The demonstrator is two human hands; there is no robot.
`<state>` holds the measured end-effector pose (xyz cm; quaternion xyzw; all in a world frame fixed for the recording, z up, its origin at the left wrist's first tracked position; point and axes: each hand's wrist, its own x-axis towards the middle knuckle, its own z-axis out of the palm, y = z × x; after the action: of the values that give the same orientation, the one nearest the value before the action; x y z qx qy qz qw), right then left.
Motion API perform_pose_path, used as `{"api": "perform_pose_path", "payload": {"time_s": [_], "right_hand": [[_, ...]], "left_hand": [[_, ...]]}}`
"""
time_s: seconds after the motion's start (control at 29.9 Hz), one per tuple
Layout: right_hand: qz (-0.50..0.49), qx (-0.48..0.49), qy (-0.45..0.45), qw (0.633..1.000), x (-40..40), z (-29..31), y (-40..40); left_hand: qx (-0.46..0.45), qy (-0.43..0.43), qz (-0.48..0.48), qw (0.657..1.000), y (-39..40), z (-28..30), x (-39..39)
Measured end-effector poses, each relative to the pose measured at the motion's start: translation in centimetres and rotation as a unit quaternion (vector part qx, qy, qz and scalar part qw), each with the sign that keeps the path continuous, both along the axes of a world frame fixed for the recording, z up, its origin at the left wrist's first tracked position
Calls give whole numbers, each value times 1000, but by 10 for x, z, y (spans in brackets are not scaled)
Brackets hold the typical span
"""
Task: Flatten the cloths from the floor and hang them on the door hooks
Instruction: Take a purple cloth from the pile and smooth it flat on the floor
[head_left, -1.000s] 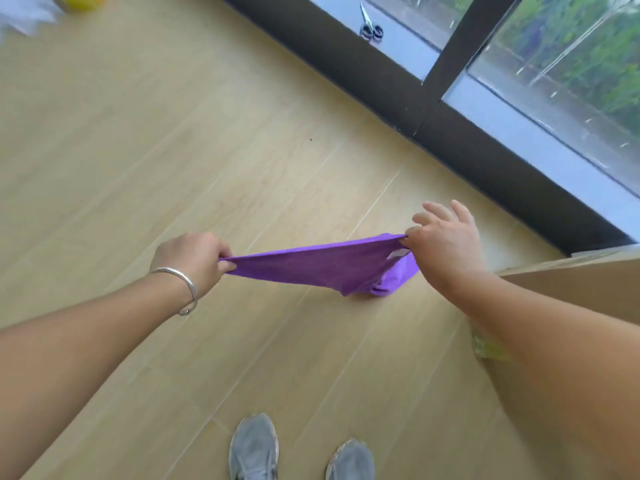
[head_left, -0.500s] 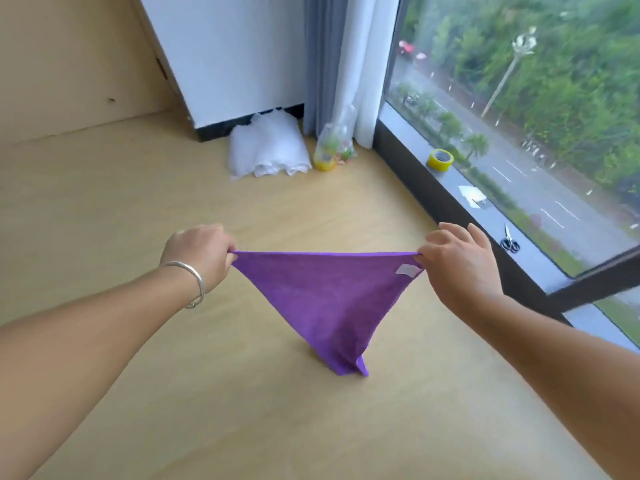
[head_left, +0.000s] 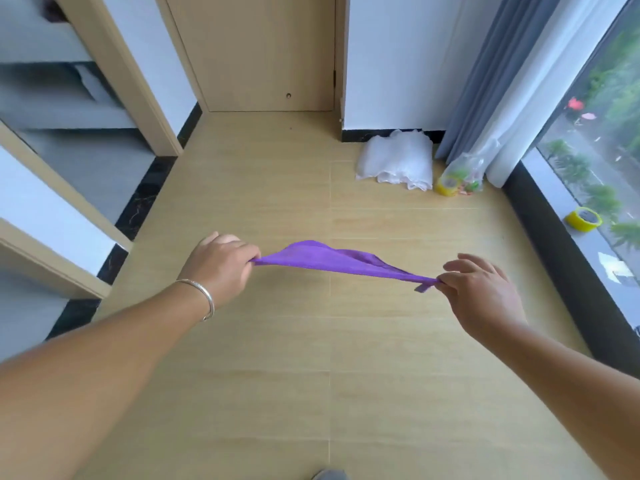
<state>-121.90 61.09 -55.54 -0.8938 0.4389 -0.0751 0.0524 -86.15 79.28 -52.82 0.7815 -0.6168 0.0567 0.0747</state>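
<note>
Nearest me, at six o'clock on the bottom edge, I see the toe of a grey shoe [head_left: 329, 474] on the pale wood floor [head_left: 277, 393]. Above it my two bare forearms reach forward. My left hand [head_left: 221, 266], wearing a silver bangle [head_left: 201, 297], is at nine o'clock of the scene's centre, closed in a fist round one corner of the purple cloth [head_left: 332, 260]. My right hand [head_left: 481, 292], at three o'clock, pinches the opposite corner between thumb and forefinger, the other fingers spread loose. The cloth hangs in the air between them, off the floor, pulled long and bunched rather than flat. I judge the light right pinch the weak point: a harder tug could pull that corner free and drop the cloth. Farther off, at one o'clock, lie white bubble wrap [head_left: 398, 161] and a clear bag [head_left: 464, 174]; a yellow tape roll [head_left: 584, 219] sits on the sill. At twelve o'clock stands the wooden door [head_left: 263, 50]; no hooks show. I can read no writing anywhere.
</note>
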Motion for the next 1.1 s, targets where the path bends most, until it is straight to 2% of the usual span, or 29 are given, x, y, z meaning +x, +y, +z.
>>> {"api": "perform_pose_path", "payload": {"time_s": [0.1, 0.2, 0.3, 0.44, 0.57, 0.67, 0.87, 0.97, 1.04, 1.1], "right_hand": [[21, 48, -1, 999, -24, -58, 49], [37, 98, 28, 994, -55, -127, 103], [40, 136, 67, 988, -97, -189, 164], [36, 194, 125, 972, -144, -261, 249], [22, 253, 157, 954, -180, -304, 319], [18, 285, 182, 941, -201, -320, 358], [1, 323, 199, 925, -214, -337, 394], [-9, 320, 178, 931, -201, -346, 381], [-42, 308, 135, 941, -186, -355, 365], [-81, 293, 107, 947, -169, -371, 345]], "left_hand": [[42, 44, 51, 997, 64, -58, -34], [121, 76, 92, 986, 127, -128, -71], [171, 82, 92, 977, 189, -194, -108], [297, 90, 89, 947, 270, -277, -149], [367, 133, 79, 917, 326, -317, -191], [337, 195, 63, 919, 359, -331, -215], [331, 212, 10, 919, 396, -356, -229], [287, 271, 93, 914, 401, -372, -221], [275, 313, 171, 893, 390, -385, -211], [252, 329, 209, 886, 372, -406, -196]]}}
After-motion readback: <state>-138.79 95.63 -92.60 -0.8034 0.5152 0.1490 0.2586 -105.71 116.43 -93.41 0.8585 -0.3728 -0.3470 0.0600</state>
